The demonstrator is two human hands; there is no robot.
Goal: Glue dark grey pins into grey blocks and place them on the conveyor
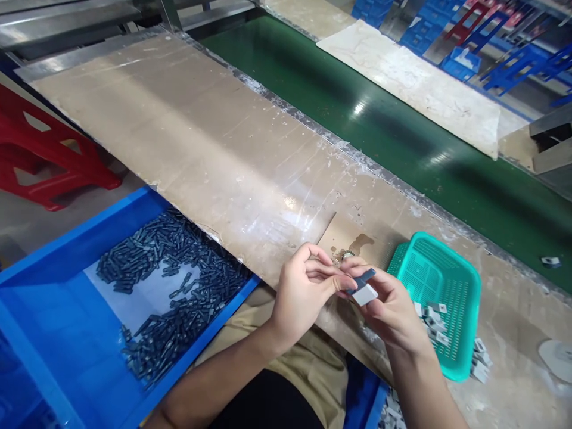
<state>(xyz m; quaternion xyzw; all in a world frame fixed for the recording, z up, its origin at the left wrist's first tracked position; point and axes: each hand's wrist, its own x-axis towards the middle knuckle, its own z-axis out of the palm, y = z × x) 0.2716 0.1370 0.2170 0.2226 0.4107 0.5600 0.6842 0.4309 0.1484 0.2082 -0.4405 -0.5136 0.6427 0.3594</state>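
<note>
Both hands meet over the near edge of the worktable. My left hand point(308, 289) pinches a dark blue-grey plastic piece point(365, 277) between thumb and fingers. Against that piece sits a small white block point(365, 295), which my right hand point(393, 304) grips from the right side. The two parts touch; how they join is hidden by the fingers. A green basket point(474, 310) with white pieces point(435, 322) in it stands just right of my right hand. Many dark pieces point(170, 351) lie in a blue crate point(44, 333) at the left.
The brown tabletop point(201, 137) borders a green conveyor belt point(290, 77), which carries a small white part point(550, 261). More white pieces point(480, 360) lie beside the basket. A red stool point(58, 161) stands left; a white disc point(556, 357) lies at the right.
</note>
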